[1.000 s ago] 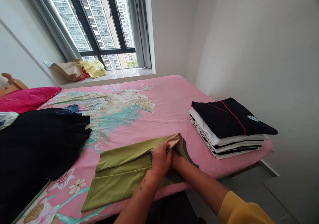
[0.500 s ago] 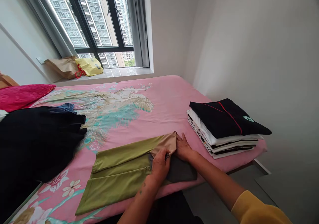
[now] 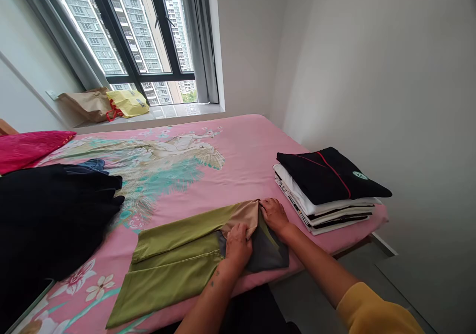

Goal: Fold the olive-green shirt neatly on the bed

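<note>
A green garment [image 3: 167, 259] with a tan panel and a grey end lies partly folded near the front edge of the pink bed [image 3: 238, 160]. My left hand [image 3: 237, 245] rests curled on the garment where green meets grey, its fingers pinching the tan fabric. Just to its right, my right hand [image 3: 274, 213] presses down on the garment's far corner with its fingers bent over the cloth edge. A yellow sleeve covers my right forearm lower down.
A stack of folded clothes [image 3: 327, 190], black on top, sits at the bed's right edge near the wall. A heap of dark clothes [image 3: 52, 215] covers the left side, with a magenta pillow [image 3: 29, 148] behind. Paper and yellow bags [image 3: 107, 103] lie on the windowsill.
My right hand has moved from beside my left out to the garment's far corner, spreading the grey end flat. The left hand stayed on the cloth and the view shifted slightly.
</note>
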Motion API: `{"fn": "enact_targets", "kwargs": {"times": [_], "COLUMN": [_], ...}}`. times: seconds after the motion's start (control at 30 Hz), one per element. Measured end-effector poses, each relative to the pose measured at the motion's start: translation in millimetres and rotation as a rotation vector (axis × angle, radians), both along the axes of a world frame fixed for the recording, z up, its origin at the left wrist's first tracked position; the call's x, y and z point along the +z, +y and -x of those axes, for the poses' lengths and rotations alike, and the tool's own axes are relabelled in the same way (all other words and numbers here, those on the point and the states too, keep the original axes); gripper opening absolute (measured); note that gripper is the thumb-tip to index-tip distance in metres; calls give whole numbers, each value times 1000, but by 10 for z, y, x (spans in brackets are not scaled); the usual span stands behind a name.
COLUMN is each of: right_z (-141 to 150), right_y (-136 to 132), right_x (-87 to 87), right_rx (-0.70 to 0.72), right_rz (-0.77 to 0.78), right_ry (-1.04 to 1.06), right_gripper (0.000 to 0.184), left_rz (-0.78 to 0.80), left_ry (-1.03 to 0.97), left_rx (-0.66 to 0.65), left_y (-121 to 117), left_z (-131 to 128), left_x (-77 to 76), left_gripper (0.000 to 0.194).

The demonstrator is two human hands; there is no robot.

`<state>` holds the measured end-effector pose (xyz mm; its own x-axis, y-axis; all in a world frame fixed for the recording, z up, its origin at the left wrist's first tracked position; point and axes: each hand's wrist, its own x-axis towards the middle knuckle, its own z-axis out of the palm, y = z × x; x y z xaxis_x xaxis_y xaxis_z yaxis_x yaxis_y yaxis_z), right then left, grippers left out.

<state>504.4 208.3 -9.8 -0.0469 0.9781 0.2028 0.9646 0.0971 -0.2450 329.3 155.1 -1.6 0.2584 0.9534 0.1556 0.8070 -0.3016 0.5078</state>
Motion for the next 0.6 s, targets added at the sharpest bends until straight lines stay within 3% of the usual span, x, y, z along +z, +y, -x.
{"fn": "enact_targets", "kwargs": {"times": [0.13, 0.3, 0.47, 0.6], "right_z": [-46, -36, -40, -73], "right_y": [100, 183, 276, 316], "right_x": [-44, -112, -91, -109], "right_rx": [-105, -170, -140, -93], "right_rz": [-74, -111, -88, -137], "right_ry": [145, 256, 225, 260], "right_gripper": [25, 38, 24, 20], "left_rz": [-7, 75, 210, 146], "left_ry": [-165, -204, 36, 200], "left_rx": [15, 26, -171, -171], "left_y": [116, 313, 445, 559], "left_z": [82, 301, 420, 80], "left_x": [-17, 133, 428, 630], "left_gripper": [16, 11, 9, 33]}}
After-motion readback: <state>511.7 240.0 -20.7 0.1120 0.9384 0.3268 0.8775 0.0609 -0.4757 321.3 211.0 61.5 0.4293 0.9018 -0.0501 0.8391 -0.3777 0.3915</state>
